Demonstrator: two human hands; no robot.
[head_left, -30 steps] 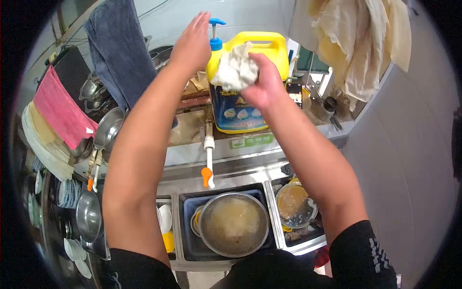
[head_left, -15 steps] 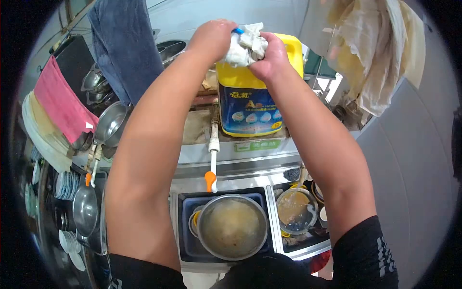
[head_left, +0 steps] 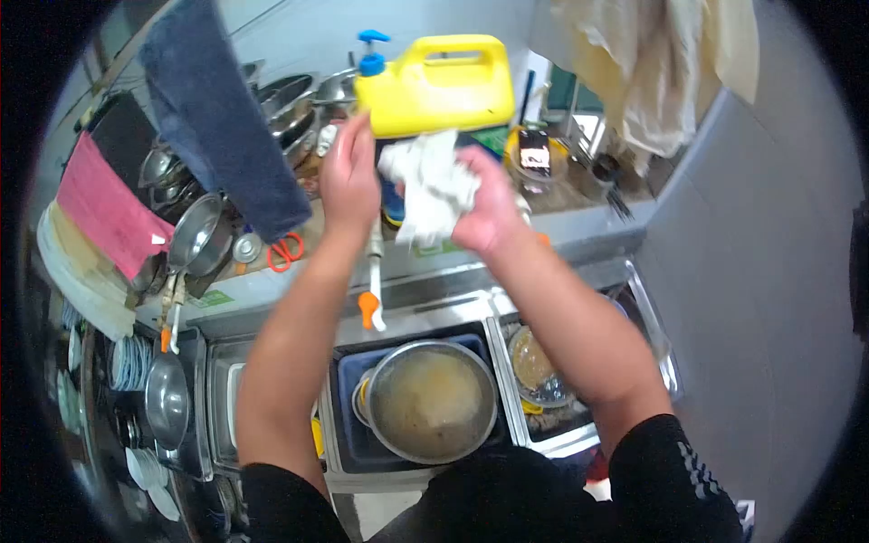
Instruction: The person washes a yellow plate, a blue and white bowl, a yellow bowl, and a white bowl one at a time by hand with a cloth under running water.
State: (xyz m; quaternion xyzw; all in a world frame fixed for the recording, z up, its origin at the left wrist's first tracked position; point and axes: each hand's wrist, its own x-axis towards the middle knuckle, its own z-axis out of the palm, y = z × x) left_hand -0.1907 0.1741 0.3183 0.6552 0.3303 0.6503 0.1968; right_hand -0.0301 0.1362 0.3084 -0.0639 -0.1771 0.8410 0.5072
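A crumpled white cloth [head_left: 427, 188] hangs above the counter, gripped by my right hand [head_left: 489, 206]. To its left, my left hand [head_left: 351, 185] is raised with fingers stretched upward, apart from the cloth and holding nothing; motion blurs it slightly. Just behind both hands stands a yellow detergent jug [head_left: 444, 100] with a blue pump [head_left: 372, 56] on top; its label is mostly hidden by the cloth and hands. Below them, a white tap with an orange handle [head_left: 367, 309] points down toward a large metal bowl [head_left: 433, 403] of cloudy liquid.
The bowl sits in a blue-grey basin [head_left: 348, 385] in the middle sink. Another bowl [head_left: 536, 362] stands in the right sink. Orange-handled scissors [head_left: 285, 253] hang by a dark blue towel [head_left: 222, 118]. Metal pans [head_left: 201, 237] and stacked plates [head_left: 131, 362] lie left.
Both hands have come down and toward me from above the jug. My left hand has let go of the cloth and moved left. The blue pump is now uncovered.
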